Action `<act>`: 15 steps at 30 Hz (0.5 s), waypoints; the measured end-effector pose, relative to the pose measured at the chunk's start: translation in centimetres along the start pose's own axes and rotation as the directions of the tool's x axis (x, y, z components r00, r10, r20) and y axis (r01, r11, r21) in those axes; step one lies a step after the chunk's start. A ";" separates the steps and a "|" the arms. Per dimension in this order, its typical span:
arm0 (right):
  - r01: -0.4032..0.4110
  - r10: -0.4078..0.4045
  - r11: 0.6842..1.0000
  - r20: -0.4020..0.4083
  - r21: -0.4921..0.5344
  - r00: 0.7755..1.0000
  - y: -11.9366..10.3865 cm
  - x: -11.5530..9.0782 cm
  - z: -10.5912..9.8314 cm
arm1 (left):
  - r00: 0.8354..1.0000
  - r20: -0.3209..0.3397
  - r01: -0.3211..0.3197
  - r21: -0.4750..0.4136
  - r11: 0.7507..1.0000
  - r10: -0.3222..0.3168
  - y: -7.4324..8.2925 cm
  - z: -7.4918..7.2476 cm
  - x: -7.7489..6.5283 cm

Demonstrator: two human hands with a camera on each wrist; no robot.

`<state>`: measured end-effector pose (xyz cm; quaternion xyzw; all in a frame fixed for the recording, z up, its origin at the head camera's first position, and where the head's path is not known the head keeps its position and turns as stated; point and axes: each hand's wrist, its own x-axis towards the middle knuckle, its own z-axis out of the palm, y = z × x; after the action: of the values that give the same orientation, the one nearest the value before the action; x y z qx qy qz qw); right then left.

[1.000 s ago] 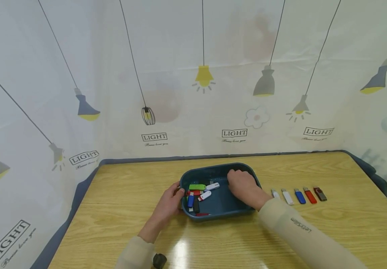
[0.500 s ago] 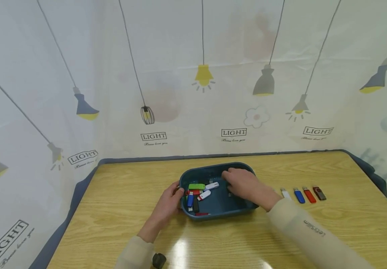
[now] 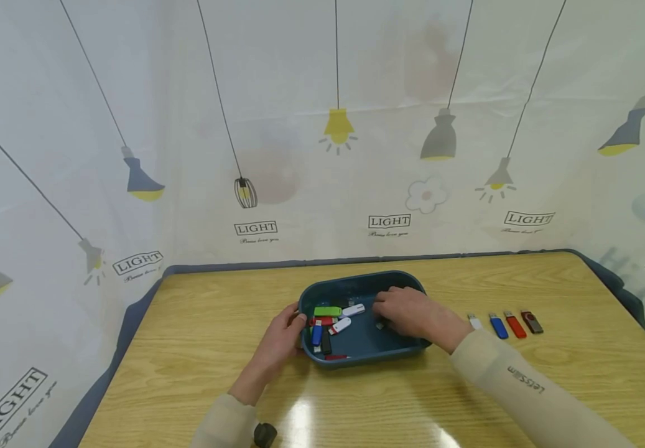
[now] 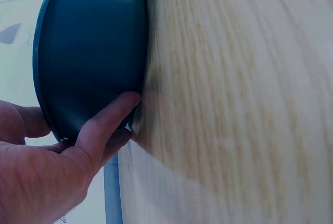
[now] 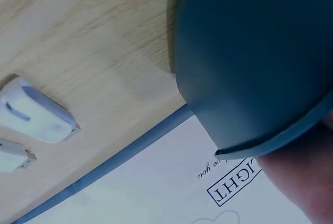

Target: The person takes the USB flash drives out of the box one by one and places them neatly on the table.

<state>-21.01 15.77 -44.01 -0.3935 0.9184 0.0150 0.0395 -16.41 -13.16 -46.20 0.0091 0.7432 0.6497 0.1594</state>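
A dark teal plastic bin [image 3: 356, 359] holds several USB sticks, piled at its left end. Among them are a green USB stick [image 3: 328, 311], a blue one [image 3: 317, 333] and a white one with a red end [image 3: 340, 326]. My left hand [image 3: 283, 336] grips the bin's left end, thumb over the rim and fingers against the outer wall [image 4: 93, 52]. My right hand [image 3: 408, 311] reaches down into the bin's right half, over a small dark piece with a metal plug [image 3: 380, 325]. Its fingertips are mostly hidden, and I cannot tell whether they hold anything.
Right of the bin, USB sticks stand in a row on the wooden table [image 3: 210, 348]: a white stick [image 5: 39, 112], another white, a blue stick [image 3: 498, 325], a red stick [image 3: 515, 324] and a dark swivel stick [image 3: 532, 322]. A lamp-printed curtain [image 3: 300, 155] encloses the back.
My right hand has shifted slightly left and toward me inside the bin, its forearm now covering the nearest white stick in the row. The left hand stays on the bin.
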 end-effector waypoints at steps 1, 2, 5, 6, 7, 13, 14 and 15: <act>-0.007 0.007 1.000 -0.002 -0.007 1.000 0.0 0.0 0.0 | 1.000 -0.001 0.001 0.005 1.000 -0.001 0.0 0.0 0.0; -0.015 0.015 1.000 -0.002 -0.010 1.000 0.1 0.0 0.0 | 1.000 -0.005 0.002 0.013 1.000 -0.002 0.0 0.0 0.0; -0.026 0.026 1.000 -0.008 0.004 1.000 0.1 -0.1 -0.1 | 1.000 -0.026 0.010 0.054 0.998 -0.009 0.0 0.0 0.0; -0.032 0.032 0.999 -0.006 0.014 0.999 0.1 -0.1 -0.1 | 0.999 -0.033 0.013 0.064 0.998 -0.011 0.0 0.1 -0.1; -0.035 0.035 0.999 -0.006 0.027 0.999 0.0 -0.2 -0.1 | 0.999 -0.038 0.015 0.069 0.998 -0.012 0.1 0.1 -0.1; -0.016 0.016 0.994 -0.003 0.111 1.000 0.1 -0.2 0.0 | 1.000 -0.023 0.001 0.046 0.999 0.000 0.1 0.1 -0.2; -0.011 0.011 0.992 -0.001 0.124 1.000 0.1 -0.2 0.1 | 1.000 -0.020 -0.001 0.042 0.999 0.001 0.1 0.1 -0.1; -0.008 0.008 0.991 0.001 0.137 1.000 0.2 -0.2 0.1 | 1.000 -0.018 -0.002 0.043 0.999 0.003 0.1 0.1 -0.1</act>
<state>-21.00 16.03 -44.13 -0.3861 0.9188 -0.0480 0.0664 -16.28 -13.06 -46.13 0.0075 0.7583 0.6340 0.1515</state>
